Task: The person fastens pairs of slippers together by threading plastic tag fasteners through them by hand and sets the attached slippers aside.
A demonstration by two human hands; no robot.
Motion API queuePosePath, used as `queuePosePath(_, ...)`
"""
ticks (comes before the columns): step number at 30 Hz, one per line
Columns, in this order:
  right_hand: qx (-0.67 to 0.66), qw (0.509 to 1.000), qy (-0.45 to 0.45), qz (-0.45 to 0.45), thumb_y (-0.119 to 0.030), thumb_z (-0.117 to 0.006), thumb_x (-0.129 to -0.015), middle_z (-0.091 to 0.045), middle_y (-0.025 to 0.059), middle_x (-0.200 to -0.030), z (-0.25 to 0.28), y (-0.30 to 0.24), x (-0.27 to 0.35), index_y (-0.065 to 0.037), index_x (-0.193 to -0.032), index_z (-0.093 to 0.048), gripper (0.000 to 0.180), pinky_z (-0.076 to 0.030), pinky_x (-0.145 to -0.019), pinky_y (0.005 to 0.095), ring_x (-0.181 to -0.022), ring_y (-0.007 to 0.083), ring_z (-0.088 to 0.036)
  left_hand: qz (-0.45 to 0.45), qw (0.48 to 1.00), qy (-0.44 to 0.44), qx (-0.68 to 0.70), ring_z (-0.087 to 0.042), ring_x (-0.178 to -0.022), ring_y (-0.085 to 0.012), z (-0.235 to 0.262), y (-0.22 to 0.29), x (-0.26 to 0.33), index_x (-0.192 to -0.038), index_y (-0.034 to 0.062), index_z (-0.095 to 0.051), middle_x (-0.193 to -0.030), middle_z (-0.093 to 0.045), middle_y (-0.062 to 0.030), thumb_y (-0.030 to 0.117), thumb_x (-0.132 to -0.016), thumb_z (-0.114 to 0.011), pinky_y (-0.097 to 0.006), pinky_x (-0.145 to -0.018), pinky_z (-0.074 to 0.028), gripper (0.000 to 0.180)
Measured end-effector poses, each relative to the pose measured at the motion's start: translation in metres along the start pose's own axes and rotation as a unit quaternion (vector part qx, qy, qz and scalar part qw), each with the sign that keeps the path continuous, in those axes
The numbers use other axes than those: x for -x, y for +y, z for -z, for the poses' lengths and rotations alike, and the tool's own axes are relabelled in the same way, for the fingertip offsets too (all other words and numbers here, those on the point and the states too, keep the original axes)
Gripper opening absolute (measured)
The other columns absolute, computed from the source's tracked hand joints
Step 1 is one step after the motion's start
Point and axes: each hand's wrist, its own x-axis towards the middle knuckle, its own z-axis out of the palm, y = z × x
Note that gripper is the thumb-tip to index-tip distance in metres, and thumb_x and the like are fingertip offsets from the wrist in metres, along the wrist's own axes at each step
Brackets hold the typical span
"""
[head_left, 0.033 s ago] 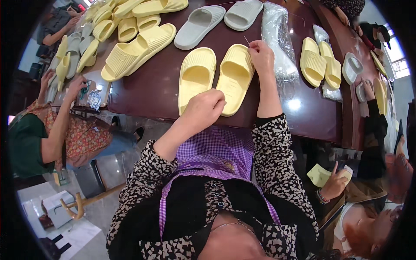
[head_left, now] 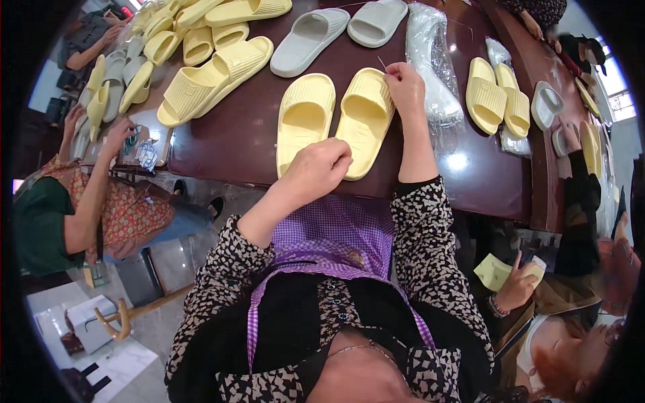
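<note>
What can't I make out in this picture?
Head view throughout:
- Left hand: most of its fingertips are hidden beneath the hand itself.
- Left slipper: part of its heel is covered by that hand.
- Thin thing at the right hand: too small to identify.
- Yellow heap: cut off by the top edge.

- The head view, from the left of two fisheye cameras worn side by side, looks steeply down past the wearer's patterned collar (head_left: pixel 262 384) and purple checked apron (head_left: pixel 332 228).
- It faces forward across the dark red table (head_left: pixel 245 134), upright and unmirrored, edges bending toward a black rim (fisheye, plainly).
- The collar is nearest; the left hand (head_left: pixel 316 166) and right hand (head_left: pixel 406 86) lie farther off, around mid-frame.
</note>
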Motion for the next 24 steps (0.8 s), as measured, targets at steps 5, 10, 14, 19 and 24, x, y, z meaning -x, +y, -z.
queuePosePath(5,-0.001,1.000,-0.016,-0.020,-0.009,-0.068,-0.075,-0.067,0.0119,-0.077,-0.001,-0.006,0.005,-0.003,-0.087,-0.067,0.013,-0.050,-0.069,0.0334,-0.071,0.0236,-0.065,-0.032,0.985,-0.126,0.117,-0.057,-0.062,-0.0208,0.013,-0.017,-0.014,-0.081,-0.0001,-0.058,-0.070,-0.058,-0.0116,0.005,-0.080,-0.059,-0.032,-0.057,-0.045,0.005)
queuePosePath(10,0.004,0.999,-0.027,-0.031,-0.011,-0.068,-0.075,-0.067,0.0108,-0.076,0.000,-0.008,0.005,-0.004,-0.086,-0.067,0.013,-0.050,-0.068,0.0322,-0.070,0.0215,-0.064,-0.007,0.970,-0.185,0.158,-0.057,-0.065,-0.0312,0.022,-0.012,-0.019,-0.076,0.0016,-0.056,-0.069,-0.058,-0.0132,0.007,-0.078,-0.057,-0.037,-0.061,-0.046,0.006)
queuePosePath(14,0.004,0.999,-0.026,-0.038,-0.011,-0.067,-0.075,-0.067,0.0109,-0.076,-0.003,-0.002,0.004,-0.003,-0.086,-0.067,0.012,-0.050,-0.068,0.0324,-0.070,0.0217,-0.064,-0.060,0.988,-0.118,0.079,-0.058,-0.070,-0.0309,0.018,-0.016,-0.020,-0.078,0.0013,-0.056,-0.072,-0.058,-0.0133,0.008,-0.078,-0.058,-0.038,-0.063,-0.047,0.007)
queuePosePath(19,0.020,0.999,-0.023,-0.028,-0.010,-0.068,-0.075,-0.067,0.0108,-0.076,-0.004,-0.006,0.006,-0.003,-0.087,-0.067,0.013,-0.050,-0.067,0.0319,-0.070,0.0211,-0.064,-0.098,0.991,-0.022,-0.093,-0.059,-0.076,-0.0314,0.017,-0.055,-0.023,-0.084,0.0012,-0.055,-0.079,-0.059,-0.0137,0.006,-0.080,-0.056,-0.039,-0.067,-0.049,0.006)
queuePosePath(24,-0.011,0.999,-0.028,-0.020,-0.010,-0.067,-0.076,-0.067,0.0115,-0.078,-0.002,-0.020,0.011,-0.003,-0.088,-0.066,0.014,-0.050,-0.069,0.0319,-0.073,0.0211,-0.064,-0.090,0.990,-0.002,-0.112,-0.059,-0.082,-0.0328,0.013,-0.072,-0.027,-0.093,0.0016,-0.052,-0.088,-0.059,-0.0149,0.003,-0.082,-0.052,-0.041,-0.071,-0.049,0.010)
